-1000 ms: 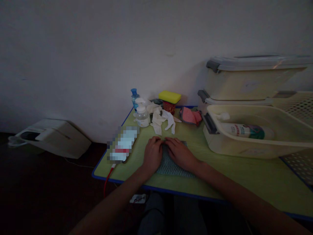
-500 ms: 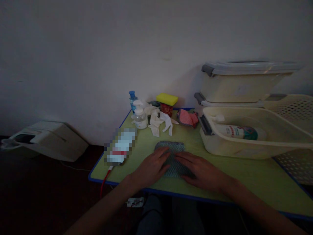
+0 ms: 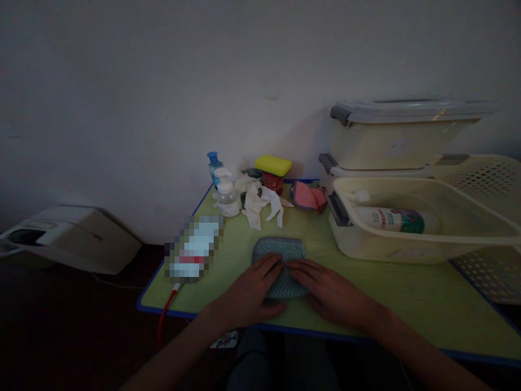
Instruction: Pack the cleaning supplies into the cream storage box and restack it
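A folded blue-green patterned cloth [image 3: 285,250] with a dark checked edge lies flat near the front of the table. My left hand [image 3: 258,290] rests on its left part, fingers stretched out and thumb apart below. From the right, my right hand [image 3: 329,288] lies over the cloth's right part with its fingers extended flat. The fingertips of both hands come close together over the middle of the cloth, and the hands cover parts of its sides.
Left on the yellow-green table [image 3: 366,298] lies a phone [image 3: 197,247] with a red cable. Behind are a pump bottle [image 3: 228,198], white gloves [image 3: 260,203], a yellow sponge [image 3: 273,165] and a pink cloth [image 3: 308,196]. A bin [image 3: 386,247] holding a bottle [image 3: 394,220] stands right.
My hands have slid a little toward the table's front edge, baring more of the cloth's top. My left thumb has moved down off the cloth. The whole view has shifted slightly.
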Motion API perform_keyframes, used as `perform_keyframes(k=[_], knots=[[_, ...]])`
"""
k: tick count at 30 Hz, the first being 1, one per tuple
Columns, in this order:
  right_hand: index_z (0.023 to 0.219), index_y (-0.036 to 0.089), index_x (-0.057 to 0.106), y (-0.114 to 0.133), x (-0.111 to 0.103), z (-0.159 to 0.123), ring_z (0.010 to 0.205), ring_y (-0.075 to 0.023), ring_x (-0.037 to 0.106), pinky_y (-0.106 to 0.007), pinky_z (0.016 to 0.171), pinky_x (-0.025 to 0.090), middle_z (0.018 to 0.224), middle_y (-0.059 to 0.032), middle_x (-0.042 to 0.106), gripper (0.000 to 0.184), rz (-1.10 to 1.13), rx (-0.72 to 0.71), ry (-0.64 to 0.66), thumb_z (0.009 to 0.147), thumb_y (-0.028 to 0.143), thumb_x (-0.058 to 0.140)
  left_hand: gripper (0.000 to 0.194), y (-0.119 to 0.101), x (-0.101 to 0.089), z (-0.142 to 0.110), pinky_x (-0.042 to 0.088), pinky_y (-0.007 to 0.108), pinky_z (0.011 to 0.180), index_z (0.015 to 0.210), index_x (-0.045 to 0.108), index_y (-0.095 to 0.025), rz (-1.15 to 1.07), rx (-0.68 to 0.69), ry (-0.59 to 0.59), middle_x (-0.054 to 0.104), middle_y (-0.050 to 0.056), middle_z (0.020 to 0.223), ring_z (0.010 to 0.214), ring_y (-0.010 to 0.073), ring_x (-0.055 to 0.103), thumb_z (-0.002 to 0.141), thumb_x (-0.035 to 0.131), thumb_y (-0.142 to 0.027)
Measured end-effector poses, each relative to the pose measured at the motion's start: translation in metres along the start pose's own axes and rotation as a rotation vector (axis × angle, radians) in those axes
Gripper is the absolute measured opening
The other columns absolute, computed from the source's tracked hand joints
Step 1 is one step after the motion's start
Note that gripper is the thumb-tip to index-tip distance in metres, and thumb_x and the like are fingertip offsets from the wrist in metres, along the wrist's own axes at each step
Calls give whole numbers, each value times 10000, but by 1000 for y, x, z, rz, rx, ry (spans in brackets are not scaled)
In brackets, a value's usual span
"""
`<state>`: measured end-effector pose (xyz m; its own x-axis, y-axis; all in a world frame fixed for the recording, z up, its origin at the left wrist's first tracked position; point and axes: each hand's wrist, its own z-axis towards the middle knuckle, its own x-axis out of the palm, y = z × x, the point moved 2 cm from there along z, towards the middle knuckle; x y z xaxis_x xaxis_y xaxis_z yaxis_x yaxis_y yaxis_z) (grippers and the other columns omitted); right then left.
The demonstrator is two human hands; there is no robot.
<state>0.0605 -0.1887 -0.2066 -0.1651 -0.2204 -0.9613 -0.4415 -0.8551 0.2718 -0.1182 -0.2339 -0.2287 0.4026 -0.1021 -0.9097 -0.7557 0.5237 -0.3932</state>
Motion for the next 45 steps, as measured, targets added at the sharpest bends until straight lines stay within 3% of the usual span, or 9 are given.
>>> perform_keyframes(k=[4, 8, 12, 17, 21, 24, 30, 35, 45], knots=[[1126, 101, 553, -6, 3, -1, 1152, -227, 489, -391, 952, 428, 1204, -158, 556, 421, 43, 22, -79, 734, 53, 404, 565, -4, 5, 4, 310, 424, 1073, 1280, 377, -105, -33, -76, -88, 403, 154, 1357, 1286, 242, 330, 743, 540, -168], [1168, 139, 527, -14, 0, -2, 1050, -204, 560, -374, 904, 454, 1138, -120, 603, 412, 148, 104, -132, 784, 89, 386, 622, 3, 9, 3, 314, 408, 1075, 1251, 418, -141, -93, -129, -116, 446, 113, 1336, 1272, 201, 364, 651, 432, 24], [1138, 152, 549, -23, -1, -1, 1019, -205, 577, -367, 896, 452, 1117, -101, 620, 363, 218, 123, -120, 792, 132, 440, 593, 15, 1, 2, 364, 349, 1033, 1106, 556, -161, -193, -155, -149, 535, 81, 1240, 1178, 169, 470, 597, 366, 77], [1081, 172, 571, -28, 2, 0, 966, -199, 598, -339, 857, 458, 1067, -87, 640, 289, 279, 143, -154, 799, 205, 517, 428, 22, -18, 10, 431, 306, 914, 959, 645, -168, -342, -188, -161, 647, 49, 1030, 974, 168, 582, 659, 410, 26], [995, 170, 542, -33, 1, 6, 777, -173, 619, -291, 684, 480, 878, -59, 659, 186, 397, 242, -249, 845, 230, 448, 164, 35, -24, 22, 455, 278, 685, 791, 660, -136, -469, -407, -180, 661, 13, 740, 707, 170, 582, 744, 516, -198], [886, 180, 496, -40, -1, 14, 629, -153, 583, -253, 550, 438, 703, -16, 615, 89, 470, 374, -343, 827, 232, 453, 220, 48, -23, 31, 383, 235, 553, 681, 618, -116, -531, -499, -199, 563, -16, 585, 577, 136, 501, 734, 544, -315], [760, 190, 456, -50, -2, 30, 520, -134, 521, -227, 476, 370, 560, 25, 520, 64, 480, 456, -369, 812, 221, 435, 207, 58, -22, 41, 342, 232, 556, 685, 578, -131, -458, -492, -322, 533, -16, 614, 599, 133, 484, 734, 526, -325], [743, 186, 477, -50, -2, 36, 526, -140, 536, -233, 496, 376, 575, 11, 549, 72, 363, 502, -393, 802, 207, 442, 222, 62, -22, 46, 330, 235, 547, 639, 558, -134, -406, -521, -285, 517, -19, 588, 586, 132, 480, 755, 518, -319], [779, 179, 488, -45, 3, 39, 642, -154, 576, -248, 591, 409, 694, -27, 595, 65, 182, 472, -456, 795, 137, 442, 52, 51, -20, 50, 375, 232, 626, 793, 555, -150, -247, -573, -379, 562, -7, 686, 669, 134, 529, 786, 515, -182]])
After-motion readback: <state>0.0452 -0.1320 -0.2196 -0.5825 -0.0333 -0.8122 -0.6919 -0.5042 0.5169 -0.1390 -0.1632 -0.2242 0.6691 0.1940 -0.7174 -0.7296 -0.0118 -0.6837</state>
